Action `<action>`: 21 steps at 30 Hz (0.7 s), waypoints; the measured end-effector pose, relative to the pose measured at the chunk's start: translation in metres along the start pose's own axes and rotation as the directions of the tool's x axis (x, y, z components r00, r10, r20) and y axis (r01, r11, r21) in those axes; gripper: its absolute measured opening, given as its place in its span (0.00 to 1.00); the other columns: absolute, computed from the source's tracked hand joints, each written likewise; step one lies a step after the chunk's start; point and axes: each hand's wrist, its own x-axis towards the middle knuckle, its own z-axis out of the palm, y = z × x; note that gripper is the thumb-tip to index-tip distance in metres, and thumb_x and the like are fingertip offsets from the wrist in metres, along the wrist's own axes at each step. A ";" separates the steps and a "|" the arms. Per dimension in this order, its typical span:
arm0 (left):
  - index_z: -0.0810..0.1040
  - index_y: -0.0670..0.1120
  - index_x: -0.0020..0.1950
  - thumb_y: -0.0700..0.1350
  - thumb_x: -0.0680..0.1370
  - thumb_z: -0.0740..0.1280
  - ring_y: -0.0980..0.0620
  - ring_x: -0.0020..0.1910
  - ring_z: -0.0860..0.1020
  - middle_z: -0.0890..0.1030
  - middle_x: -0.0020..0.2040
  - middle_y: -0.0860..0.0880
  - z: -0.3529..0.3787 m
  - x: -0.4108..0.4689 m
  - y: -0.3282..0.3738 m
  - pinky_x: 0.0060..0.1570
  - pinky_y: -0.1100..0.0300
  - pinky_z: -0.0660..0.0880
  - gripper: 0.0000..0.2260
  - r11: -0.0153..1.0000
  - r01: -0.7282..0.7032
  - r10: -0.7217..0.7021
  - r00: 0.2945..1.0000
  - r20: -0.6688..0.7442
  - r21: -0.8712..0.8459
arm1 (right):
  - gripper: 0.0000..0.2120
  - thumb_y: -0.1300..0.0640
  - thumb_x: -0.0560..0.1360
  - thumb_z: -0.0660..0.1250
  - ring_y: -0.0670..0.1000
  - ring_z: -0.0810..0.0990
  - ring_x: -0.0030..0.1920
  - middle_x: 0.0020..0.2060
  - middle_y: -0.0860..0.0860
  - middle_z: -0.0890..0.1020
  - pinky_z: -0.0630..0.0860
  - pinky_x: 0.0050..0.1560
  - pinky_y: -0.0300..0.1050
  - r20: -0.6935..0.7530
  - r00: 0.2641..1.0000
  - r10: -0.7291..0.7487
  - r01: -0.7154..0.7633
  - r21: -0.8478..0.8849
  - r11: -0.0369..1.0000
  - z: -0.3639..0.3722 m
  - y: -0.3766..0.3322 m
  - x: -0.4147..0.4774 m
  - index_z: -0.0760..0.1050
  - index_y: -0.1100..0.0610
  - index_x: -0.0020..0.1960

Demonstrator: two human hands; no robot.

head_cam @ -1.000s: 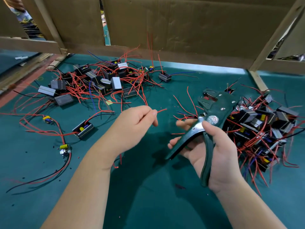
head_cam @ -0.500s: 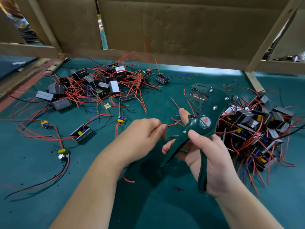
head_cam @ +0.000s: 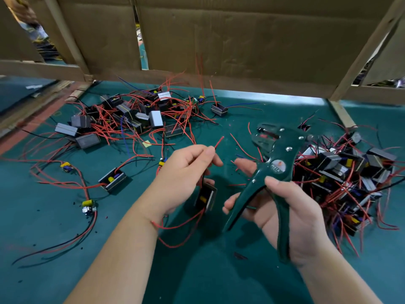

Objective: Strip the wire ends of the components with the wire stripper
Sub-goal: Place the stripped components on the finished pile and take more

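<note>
Hidden: stripper (head_cam: 276, 170) head blurred; component (head_cam: 206, 197) half behind left hand (head_cam: 186, 174).
Left: fingers (head_cam: 198, 150) pinch red wire (head_cam: 219, 142) end; component dangles below.
Right: right hand (head_cam: 293, 218) grips stripper handles, beside wire.
Surface: green table (head_cam: 54, 233); left pile (head_cam: 131, 121), right pile (head_cam: 350, 170).
Room: cardboard wall (head_cam: 241, 40) behind.

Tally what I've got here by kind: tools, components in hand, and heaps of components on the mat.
Wire stripper, in the right hand: 1
Component, dangling under the left hand that pinches a red wire: 1
Heaps of components, left heap and right heap: 2
Total: 4
</note>
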 end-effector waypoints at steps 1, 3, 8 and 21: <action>0.82 0.53 0.36 0.53 0.78 0.63 0.60 0.32 0.71 0.73 0.32 0.55 0.000 0.000 0.002 0.36 0.60 0.79 0.14 0.999 -0.003 0.002 1.000 -0.012 -0.043 | 0.34 0.56 0.60 0.77 0.66 0.80 0.36 0.48 0.63 0.82 0.79 0.40 0.61 0.021 1.000 -0.002 0.002 -0.004 1.000 0.002 0.002 -0.001 0.73 0.66 0.63; 0.81 0.54 0.36 0.56 0.78 0.64 0.58 0.28 0.69 0.69 0.28 0.54 0.000 0.000 0.003 0.31 0.64 0.74 0.14 0.997 -0.062 0.062 0.998 -0.012 0.049 | 0.38 0.55 0.57 0.78 0.66 0.80 0.36 0.52 0.64 0.81 0.78 0.40 0.60 0.038 0.999 -0.030 0.032 -0.029 0.999 0.006 0.003 -0.002 0.73 0.65 0.65; 0.81 0.54 0.36 0.57 0.75 0.62 0.51 0.28 0.67 0.66 0.29 0.41 0.001 -0.003 0.002 0.30 0.56 0.64 0.13 0.954 -0.112 0.089 0.992 0.094 0.279 | 0.33 0.56 0.64 0.69 0.65 0.80 0.38 0.46 0.66 0.79 0.78 0.42 0.59 0.048 0.998 -0.026 0.026 -0.005 1.000 0.006 0.006 0.001 0.71 0.60 0.69; 0.79 0.48 0.42 0.40 0.75 0.70 0.53 0.22 0.75 0.79 0.28 0.48 0.007 -0.003 0.001 0.24 0.63 0.74 0.04 0.995 0.005 -0.009 0.999 -0.037 -0.101 | 0.36 0.50 0.56 0.80 0.64 0.80 0.38 0.39 0.66 0.78 0.79 0.42 0.58 0.209 0.933 0.293 -0.304 0.024 0.952 0.007 -0.001 -0.004 0.78 0.64 0.60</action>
